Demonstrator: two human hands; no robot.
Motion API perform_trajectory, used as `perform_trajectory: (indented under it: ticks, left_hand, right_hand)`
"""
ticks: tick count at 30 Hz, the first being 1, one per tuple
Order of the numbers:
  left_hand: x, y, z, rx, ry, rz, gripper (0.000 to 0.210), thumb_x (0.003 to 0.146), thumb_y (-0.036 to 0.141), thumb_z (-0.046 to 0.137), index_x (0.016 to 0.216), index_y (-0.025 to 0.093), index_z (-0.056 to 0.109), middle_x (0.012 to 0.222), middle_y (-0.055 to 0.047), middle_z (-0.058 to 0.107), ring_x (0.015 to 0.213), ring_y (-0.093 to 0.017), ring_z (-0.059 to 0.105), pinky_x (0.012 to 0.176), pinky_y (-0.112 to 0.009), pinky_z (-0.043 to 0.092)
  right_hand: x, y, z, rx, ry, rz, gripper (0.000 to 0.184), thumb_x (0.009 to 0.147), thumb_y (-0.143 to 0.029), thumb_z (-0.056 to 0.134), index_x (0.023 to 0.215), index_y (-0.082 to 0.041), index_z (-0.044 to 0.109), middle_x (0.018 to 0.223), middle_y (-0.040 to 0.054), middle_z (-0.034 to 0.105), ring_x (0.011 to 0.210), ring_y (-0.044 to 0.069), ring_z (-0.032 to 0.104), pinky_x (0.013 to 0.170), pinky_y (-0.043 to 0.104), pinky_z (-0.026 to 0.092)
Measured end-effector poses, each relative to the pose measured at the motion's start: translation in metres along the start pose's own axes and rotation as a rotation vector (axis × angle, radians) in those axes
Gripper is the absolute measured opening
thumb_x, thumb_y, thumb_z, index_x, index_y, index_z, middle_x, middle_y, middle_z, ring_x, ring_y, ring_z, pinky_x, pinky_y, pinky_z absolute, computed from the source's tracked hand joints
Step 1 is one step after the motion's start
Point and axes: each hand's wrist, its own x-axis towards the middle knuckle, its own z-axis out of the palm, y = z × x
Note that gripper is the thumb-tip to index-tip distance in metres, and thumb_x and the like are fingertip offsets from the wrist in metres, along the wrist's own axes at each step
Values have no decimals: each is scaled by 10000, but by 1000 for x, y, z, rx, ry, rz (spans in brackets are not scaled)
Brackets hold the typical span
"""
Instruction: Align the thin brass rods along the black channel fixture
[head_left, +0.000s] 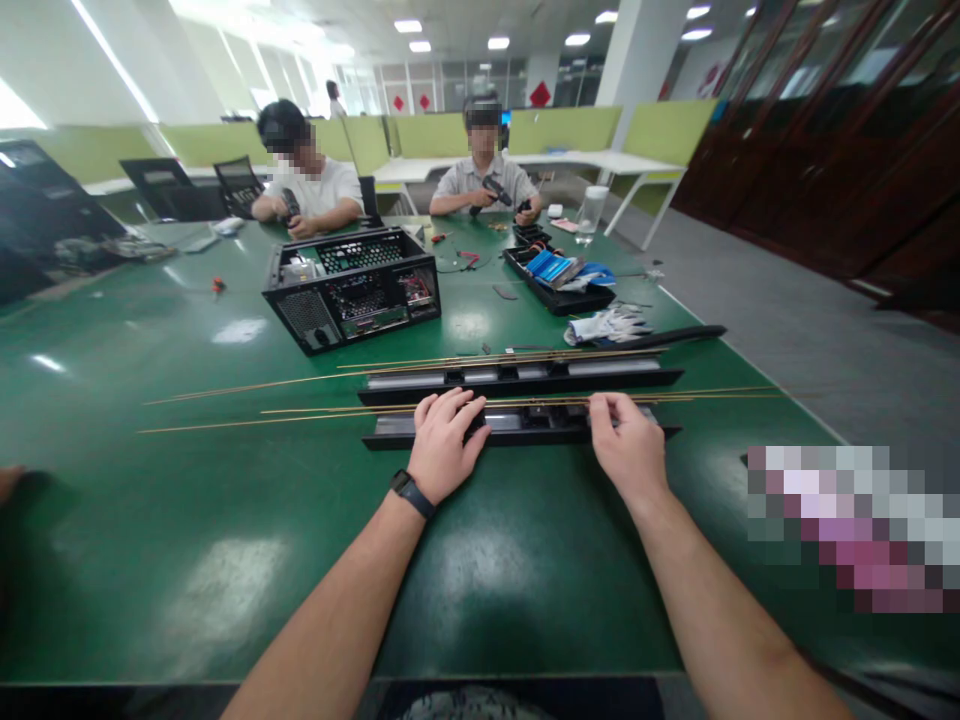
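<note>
Two long black rails with grey troughs lie parallel on the green table. Across the near rail (390, 428), my left hand (446, 440) is bent, its fingers over the far edge and its thumb at the near side. A black block in that trough is partly hidden by this hand. Toward the rail's right end, my right hand (628, 445) is closed, thumb and forefinger pinching at a thin brass-coloured rod (525, 403). More thin rods run lengthwise along both rails and stick out past their ends. The far rail (630, 379) lies just beyond, untouched.
Beyond the rails stand an open black computer case (352, 290) and a black tray (570, 298) with blue packets. White gloves (607, 326) and a black strip (697, 336) lie to the right. Two people sit across the green table (247, 560), handling dark tools. A clear bottle (592, 212) stands behind.
</note>
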Motion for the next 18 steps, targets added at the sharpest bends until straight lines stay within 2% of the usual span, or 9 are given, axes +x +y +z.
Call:
perform_trajectory:
  ticks: [18]
  left_hand:
    - [1, 2, -2, -19, -15, -19, 340, 1052, 333, 685, 1383, 264, 717, 1448, -109, 738, 1436, -296, 631, 1281, -549, 350]
  right_hand:
    - [1, 0, 1, -20, -13, 37, 473, 998, -592, 501, 1017, -209, 779, 902, 123, 811, 879, 287, 763, 842, 359, 538]
